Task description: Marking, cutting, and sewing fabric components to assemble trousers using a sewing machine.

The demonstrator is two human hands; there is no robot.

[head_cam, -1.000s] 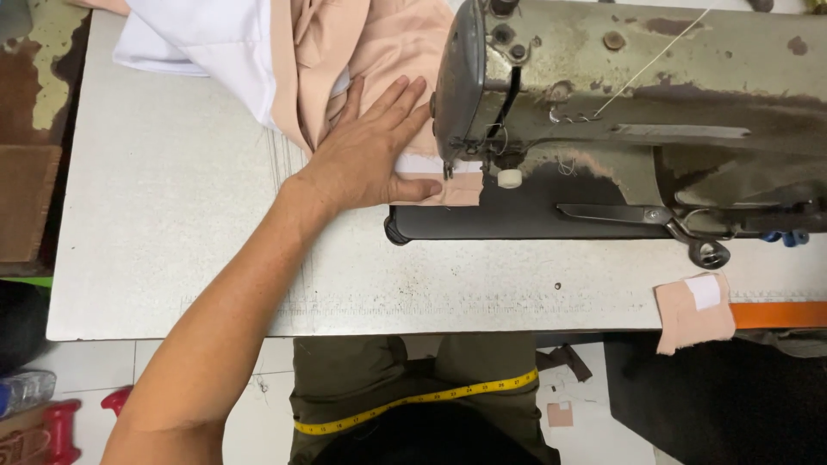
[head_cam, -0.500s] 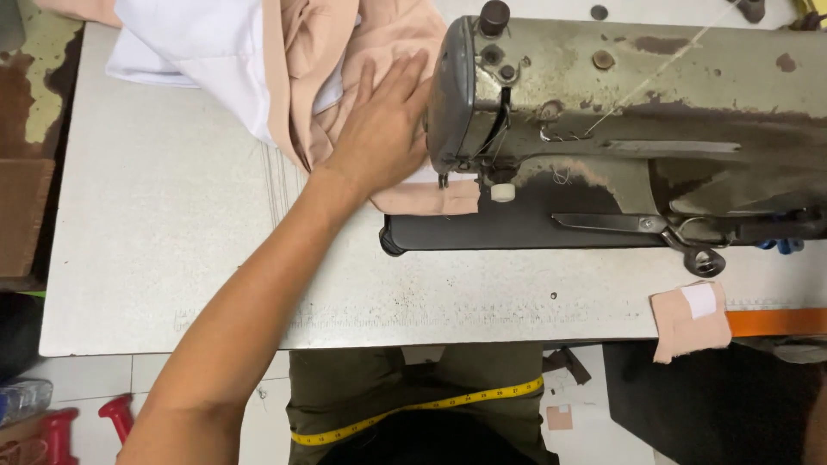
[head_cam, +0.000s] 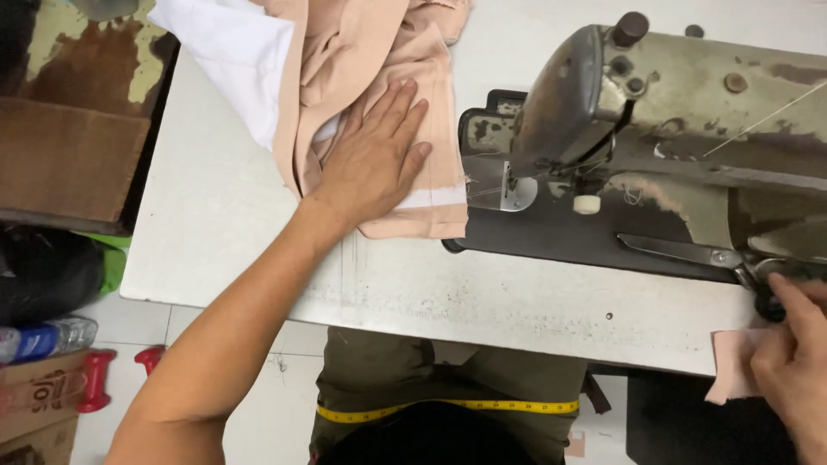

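On pink fabric [head_cam: 431, 129], flat left hand [head_cam: 375, 164]

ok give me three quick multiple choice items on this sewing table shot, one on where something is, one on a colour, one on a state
1. Where do the scissors lie?
A. on the dark bed of the sewing machine
B. on the floor
C. on top of the folded fabric

2. What colour is the measuring tape across the person's lap?
A. red
B. yellow
C. blue

3. How is the left hand placed?
A. clenched in a fist in the air
B. pinching a needle
C. flat, fingers spread, on the peach fabric

Answers:
1. A, the blades lie on the machine bed right of the needle, by the right hand.
2. B, the strip at the lap is yellow.
3. C, the palm lies open on the cloth left of the needle.
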